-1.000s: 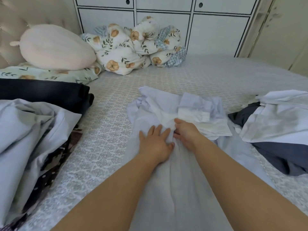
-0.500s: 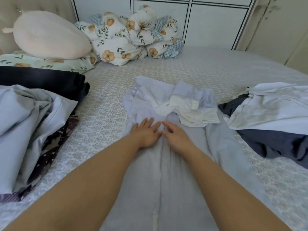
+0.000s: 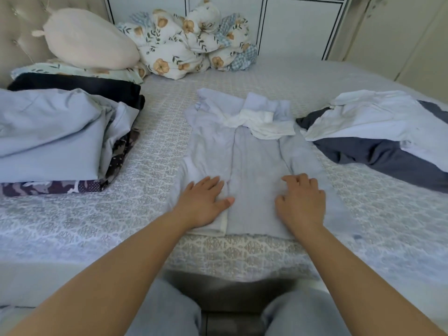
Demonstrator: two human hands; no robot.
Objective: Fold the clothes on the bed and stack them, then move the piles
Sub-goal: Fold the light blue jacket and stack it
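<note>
A pale blue garment with white lining bunched at its far end lies spread lengthwise on the patterned bed cover. My left hand lies flat on the garment's near left part, fingers straight. My right hand rests on its near right part, fingers slightly bent and pressing the cloth. A pile of clothes, light blue on top with dark patterned and black pieces under it, sits at the left. Another heap of white and dark blue clothes lies at the right.
A cream pillow and a bundled floral quilt lie at the head of the bed, in front of white cabinets. The bed's near edge runs just before my knees.
Both hands slid along the garment toward me and moved apart, from its middle to its near hem. The garment now lies flatter.
</note>
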